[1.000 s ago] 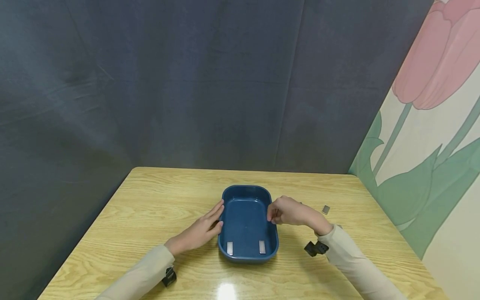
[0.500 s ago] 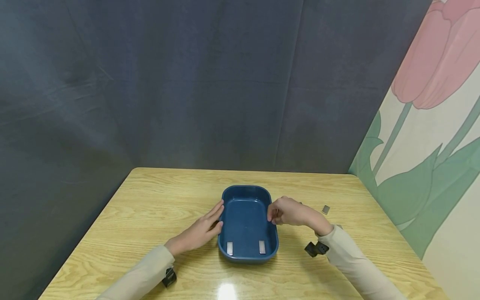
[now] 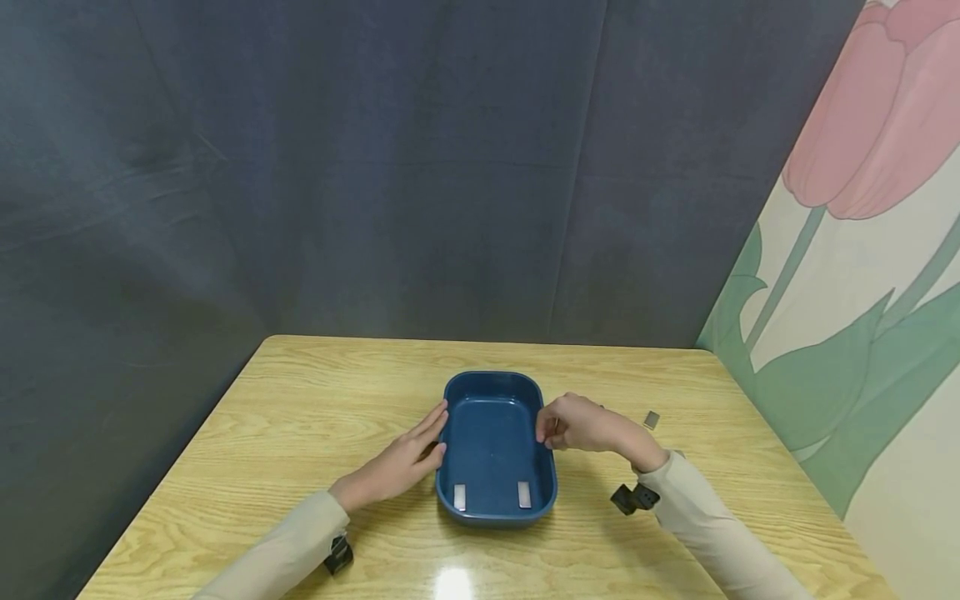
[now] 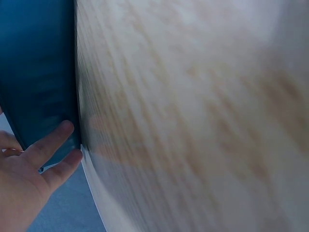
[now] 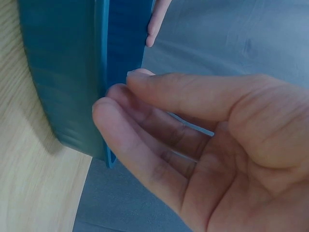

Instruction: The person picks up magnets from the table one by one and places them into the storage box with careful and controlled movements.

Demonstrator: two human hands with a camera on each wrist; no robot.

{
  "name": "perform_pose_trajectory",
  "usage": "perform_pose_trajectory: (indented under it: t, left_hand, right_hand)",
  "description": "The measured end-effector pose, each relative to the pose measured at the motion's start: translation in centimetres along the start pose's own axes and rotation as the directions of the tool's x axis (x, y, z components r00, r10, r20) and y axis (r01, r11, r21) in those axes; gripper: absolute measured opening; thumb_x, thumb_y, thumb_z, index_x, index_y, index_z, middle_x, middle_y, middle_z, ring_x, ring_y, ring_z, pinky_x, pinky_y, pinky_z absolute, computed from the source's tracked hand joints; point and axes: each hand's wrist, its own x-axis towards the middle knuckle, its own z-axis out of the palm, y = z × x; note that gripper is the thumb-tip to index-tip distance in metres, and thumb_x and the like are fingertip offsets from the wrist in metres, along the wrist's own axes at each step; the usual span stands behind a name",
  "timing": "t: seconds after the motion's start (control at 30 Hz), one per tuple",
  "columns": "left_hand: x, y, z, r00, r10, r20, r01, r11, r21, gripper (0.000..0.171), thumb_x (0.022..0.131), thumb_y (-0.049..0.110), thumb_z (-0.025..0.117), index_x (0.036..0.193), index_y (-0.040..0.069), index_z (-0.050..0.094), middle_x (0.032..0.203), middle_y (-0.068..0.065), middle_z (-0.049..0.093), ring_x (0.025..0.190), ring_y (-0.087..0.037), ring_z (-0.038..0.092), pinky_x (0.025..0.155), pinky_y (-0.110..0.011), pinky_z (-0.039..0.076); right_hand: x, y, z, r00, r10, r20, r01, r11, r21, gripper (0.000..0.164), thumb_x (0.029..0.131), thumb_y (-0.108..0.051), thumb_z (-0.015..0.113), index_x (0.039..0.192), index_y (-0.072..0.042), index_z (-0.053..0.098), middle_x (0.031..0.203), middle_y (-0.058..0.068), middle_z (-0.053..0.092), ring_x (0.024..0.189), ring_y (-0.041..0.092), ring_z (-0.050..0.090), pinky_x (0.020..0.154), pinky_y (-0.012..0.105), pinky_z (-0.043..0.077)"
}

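Observation:
A deep blue rectangular bin (image 3: 491,518) with rounded corners stands on the wooden table. Inside its near end are two small pale rectangular pieces, one at the left (image 3: 460,497) and one at the right (image 3: 524,494). My left hand (image 3: 396,468) rests against the bin's left side with fingers fairly straight; the left wrist view shows its fingertips (image 4: 63,129) on the blue wall. At the right rim is my right hand (image 3: 581,422), its fingers curled and thumb close to the fingertips (image 5: 104,113). Whether anything sits between them is hidden.
A small grey rectangular piece (image 3: 652,419) lies on the wooden table (image 3: 337,375) beyond the right wrist. Something dark and tiny (image 3: 602,407) peeks out behind the right hand. A dark curtain (image 3: 420,167) hangs behind the table; a wall with painted tulips (image 3: 862,275) is on the right.

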Motion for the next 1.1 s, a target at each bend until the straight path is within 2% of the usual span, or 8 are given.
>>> perform_pose_trajectory:
  t: [1.1]
  left_hand:
    - [-0.04,0.09,0.01,1.0,-0.012,0.003,0.012,1.0,-0.009,0.06,0.108,0.026,0.044,0.157,0.003,0.018,0.166,0.0,0.003,0.145,-0.016,0.02,0.112,-0.039,0.033]
  right_hand:
    - [-0.17,0.76,0.01,1.0,-0.002,-0.012,0.002,1.0,0.0,0.019,0.083,0.013,0.068,0.084,-0.007,0.069,0.079,-0.004,0.066,0.067,0.005,0.057,0.061,0.023,0.051]
